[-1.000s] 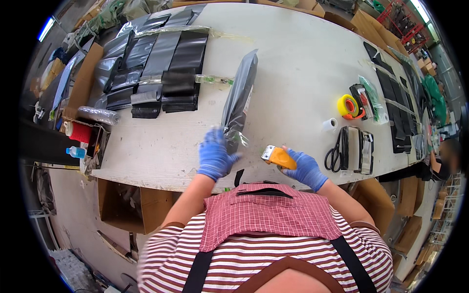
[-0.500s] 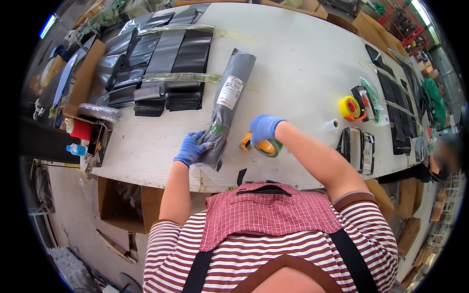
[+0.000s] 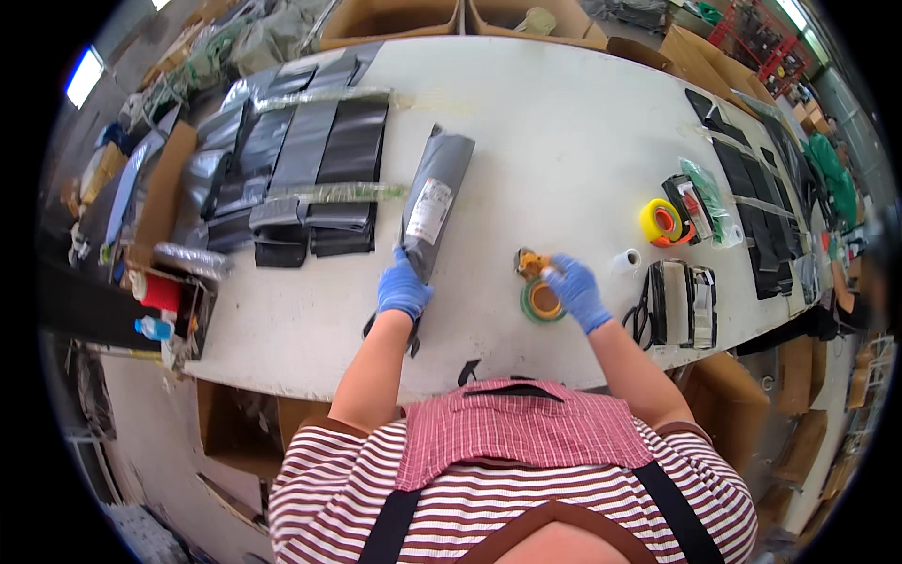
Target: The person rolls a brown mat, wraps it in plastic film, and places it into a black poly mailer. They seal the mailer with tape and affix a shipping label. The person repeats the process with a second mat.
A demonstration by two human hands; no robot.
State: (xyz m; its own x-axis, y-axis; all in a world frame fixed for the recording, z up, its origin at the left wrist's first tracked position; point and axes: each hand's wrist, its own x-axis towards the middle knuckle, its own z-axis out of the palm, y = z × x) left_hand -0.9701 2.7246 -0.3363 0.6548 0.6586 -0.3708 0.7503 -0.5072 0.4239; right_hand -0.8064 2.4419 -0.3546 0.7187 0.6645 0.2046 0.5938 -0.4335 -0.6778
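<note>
A long, narrow grey plastic mailing bag with a white label lies slantwise on the table, left of the middle. My left hand, in a blue glove, grips its nearer half; part of the bag is hidden under the palm. Right of it, a yellow-orange tape dispenser with a roll of green-edged tape rests on the tabletop. Beside the dispenser is my right hand, also gloved in blue, its fingers apart at the dispenser's right edge. Whether the fingertips still touch it is hard to see.
Stacked black and grey plastic bags cover the table's left side. To the right lie yellow tape, a small white roll, black scissors and an open black box. More black bags and a person are farther right.
My right hand has shifted right with the tape dispenser, loosening its grip as the dispenser lies flat. My left hand has slid farther up along the mailing bag. The view has tilted slightly.
</note>
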